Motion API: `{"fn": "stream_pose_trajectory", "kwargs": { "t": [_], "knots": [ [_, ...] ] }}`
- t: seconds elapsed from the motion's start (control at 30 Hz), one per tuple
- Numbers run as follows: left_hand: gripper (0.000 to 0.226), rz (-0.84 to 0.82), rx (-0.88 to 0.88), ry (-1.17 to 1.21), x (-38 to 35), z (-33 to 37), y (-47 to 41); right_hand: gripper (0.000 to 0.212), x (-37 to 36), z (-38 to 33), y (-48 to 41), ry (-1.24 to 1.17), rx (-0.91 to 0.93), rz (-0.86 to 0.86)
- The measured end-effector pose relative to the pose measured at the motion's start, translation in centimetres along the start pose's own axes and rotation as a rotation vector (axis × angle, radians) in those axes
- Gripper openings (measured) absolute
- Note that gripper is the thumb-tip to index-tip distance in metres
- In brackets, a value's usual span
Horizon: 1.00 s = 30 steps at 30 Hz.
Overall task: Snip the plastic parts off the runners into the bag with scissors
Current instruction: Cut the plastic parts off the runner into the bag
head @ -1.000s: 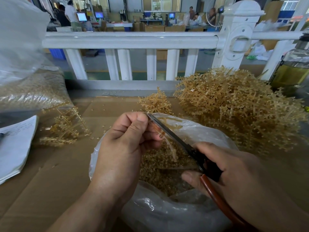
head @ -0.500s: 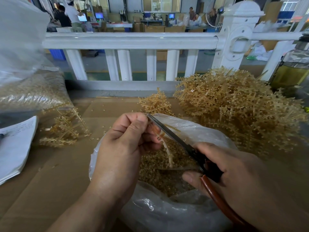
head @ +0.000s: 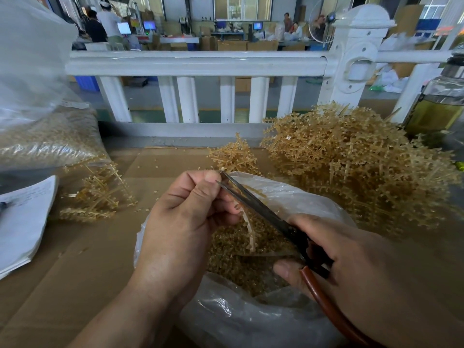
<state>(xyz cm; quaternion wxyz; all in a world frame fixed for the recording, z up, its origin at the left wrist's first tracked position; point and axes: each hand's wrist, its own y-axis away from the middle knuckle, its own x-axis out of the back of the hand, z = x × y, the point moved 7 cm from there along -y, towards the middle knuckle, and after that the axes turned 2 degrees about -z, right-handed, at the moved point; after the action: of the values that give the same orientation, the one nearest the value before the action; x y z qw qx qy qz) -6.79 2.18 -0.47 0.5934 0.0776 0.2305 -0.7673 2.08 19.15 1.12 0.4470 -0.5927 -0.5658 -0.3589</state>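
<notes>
My left hand (head: 185,222) pinches a thin tan plastic runner (head: 249,229) that hangs curved over the open clear bag (head: 251,320). My right hand (head: 351,262) grips scissors (head: 263,212) with dark blades and brown-red handles. The blades are slightly parted, their tips right at my left fingertips near the runner's top end. The bag's mouth shows a heap of small tan snipped parts (head: 233,262).
A big pile of tan runners (head: 351,167) lies at the right, a small clump (head: 233,156) behind the bag, and more runners (head: 98,194) at the left. A filled clear bag (head: 45,139), white papers (head: 22,222), a bottle (head: 439,104) and a white railing (head: 195,64) surround the cardboard-covered table (head: 75,272).
The scissor blades have parted slightly at my left fingertips. The runner now hangs more curved and lower from my left hand. Both hands stay over the bag.
</notes>
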Motion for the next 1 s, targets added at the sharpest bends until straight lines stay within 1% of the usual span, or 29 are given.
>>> {"fn": "stream_pose_trajectory", "kwargs": {
  "t": [0.1,0.2,0.27,0.37,0.5,0.63,0.73,0.93,1.0],
  "knots": [
    [0.018,-0.019,-0.014,-0.021,0.0,0.0,0.0,0.088,0.0,0.1,0.0,-0.050,0.007,0.016],
    [0.019,-0.039,-0.030,-0.042,-0.1,0.0,-0.1,0.078,0.3,0.1,0.1,-0.106,-0.010,0.027],
    [0.019,-0.050,-0.046,-0.062,-0.1,0.1,-0.1,0.078,0.5,-0.1,0.1,-0.118,-0.015,0.023],
    [0.020,-0.064,-0.075,-0.099,-0.1,0.3,-0.1,0.070,0.8,-0.2,0.1,-0.097,-0.014,0.041],
    [0.020,-0.077,-0.115,-0.139,-0.1,0.5,-0.1,0.071,0.9,-0.1,0.2,-0.074,-0.017,0.084],
    [0.019,-0.083,-0.125,-0.158,-0.1,0.5,-0.1,0.059,1.0,-0.1,0.3,-0.090,0.007,0.131],
    [0.021,-0.071,-0.126,-0.167,-0.1,0.4,-0.1,0.063,0.8,-0.1,0.2,-0.080,0.016,0.135],
    [0.022,-0.070,-0.135,-0.178,-0.3,0.6,0.1,0.054,1.0,-0.3,0.2,-0.071,0.040,0.169],
    [0.022,-0.066,-0.131,-0.172,-0.2,0.6,0.1,0.054,0.9,-0.2,0.2,-0.064,0.039,0.167]
  ]
}}
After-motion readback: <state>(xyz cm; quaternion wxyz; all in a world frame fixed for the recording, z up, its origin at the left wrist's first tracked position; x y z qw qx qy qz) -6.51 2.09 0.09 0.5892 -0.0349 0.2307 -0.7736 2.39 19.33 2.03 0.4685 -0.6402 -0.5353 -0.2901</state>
